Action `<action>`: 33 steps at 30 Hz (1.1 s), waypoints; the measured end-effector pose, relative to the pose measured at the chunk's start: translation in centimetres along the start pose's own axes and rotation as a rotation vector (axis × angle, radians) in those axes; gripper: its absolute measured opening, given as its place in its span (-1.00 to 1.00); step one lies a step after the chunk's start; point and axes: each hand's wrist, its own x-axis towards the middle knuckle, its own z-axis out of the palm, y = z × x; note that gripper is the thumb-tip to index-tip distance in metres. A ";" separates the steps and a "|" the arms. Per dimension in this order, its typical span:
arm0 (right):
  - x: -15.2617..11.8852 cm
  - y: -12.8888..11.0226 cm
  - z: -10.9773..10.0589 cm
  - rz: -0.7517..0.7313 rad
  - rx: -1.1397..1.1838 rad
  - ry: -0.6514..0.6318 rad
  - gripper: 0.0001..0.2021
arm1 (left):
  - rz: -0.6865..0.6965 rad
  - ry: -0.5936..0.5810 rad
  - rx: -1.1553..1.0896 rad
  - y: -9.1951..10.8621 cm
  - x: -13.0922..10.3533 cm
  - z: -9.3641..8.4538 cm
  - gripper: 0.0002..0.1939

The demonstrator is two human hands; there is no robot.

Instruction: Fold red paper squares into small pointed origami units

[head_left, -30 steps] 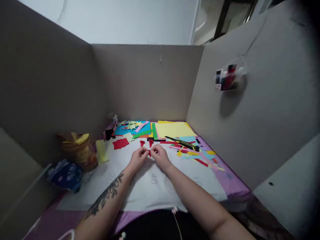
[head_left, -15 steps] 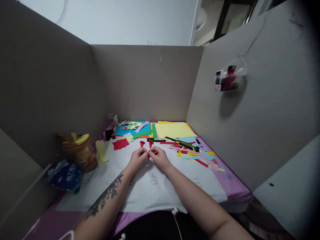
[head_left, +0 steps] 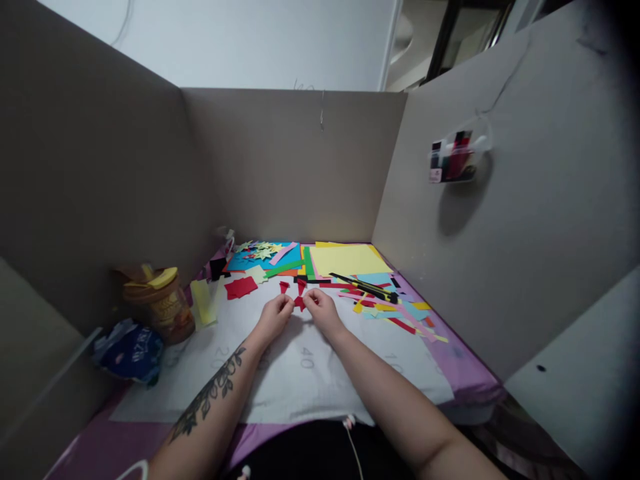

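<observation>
A small red paper piece [head_left: 299, 303] with pointed edges is held between my hands, over the white sheet [head_left: 320, 373]. My left hand [head_left: 278, 315] pinches its left side, and my right hand [head_left: 321, 309] pinches the right side. Just beyond the fingers lie two small red paper scraps [head_left: 284, 287]. A larger red paper piece [head_left: 241, 288] with a jagged outline rests to the left of them. How the held piece is folded is too small to make out.
A black and yellow cutter [head_left: 370, 290] lies among coloured paper strips [head_left: 403, 325] on the right. Pale yellow sheets [head_left: 350, 261] and a blue sheet [head_left: 285, 257] with paper stars are at the back. A brown jar [head_left: 167, 310] and a blue packet [head_left: 131, 353] stand left. Grey panels [head_left: 295, 167] enclose the table.
My hands have drawn slightly apart, the right one moving a little right. More of the red paper piece now shows between the fingers.
</observation>
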 end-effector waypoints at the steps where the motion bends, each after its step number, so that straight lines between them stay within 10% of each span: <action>1: 0.1 0.1 -0.2 0.004 0.000 0.022 -0.84 | -0.005 0.011 0.008 0.0 0.0 -0.1 -0.77; 33: 0.3 0.2 -0.7 0.042 0.025 -0.020 -0.85 | -0.003 0.143 -0.027 0.4 0.3 -0.5 -0.77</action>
